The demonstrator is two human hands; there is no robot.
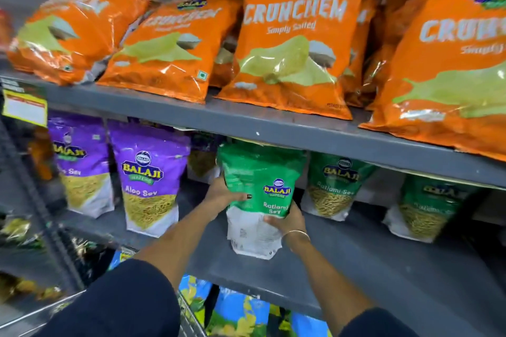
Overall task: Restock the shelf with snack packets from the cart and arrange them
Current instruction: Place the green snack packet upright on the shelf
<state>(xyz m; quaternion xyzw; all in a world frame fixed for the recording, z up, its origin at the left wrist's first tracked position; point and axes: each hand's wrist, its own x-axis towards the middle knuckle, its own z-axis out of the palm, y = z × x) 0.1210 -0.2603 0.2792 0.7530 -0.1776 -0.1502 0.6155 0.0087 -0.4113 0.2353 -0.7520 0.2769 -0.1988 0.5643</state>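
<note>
I hold a green Ratlami Sev packet (257, 172) with both hands over the grey middle shelf (342, 260). My left hand (223, 193) grips its left side, thumb on the front. My right hand (287, 220) clasps its lower right, over the white bottom part. The packet tilts slightly and its top reaches under the upper shelf's edge. Two more green Ratlami Sev packets (335, 186) (427, 208) stand upright to its right. Two purple Aloo Sev packets (150, 178) (82, 164) stand to its left.
Several orange Crunchem chip bags (293, 44) fill the upper shelf (246, 123). A yellow price tag (24, 107) hangs at its left end. Blue and green packets (241, 312) sit below, beside a wire cart edge (189, 317). Bare shelf lies in front of the green packets.
</note>
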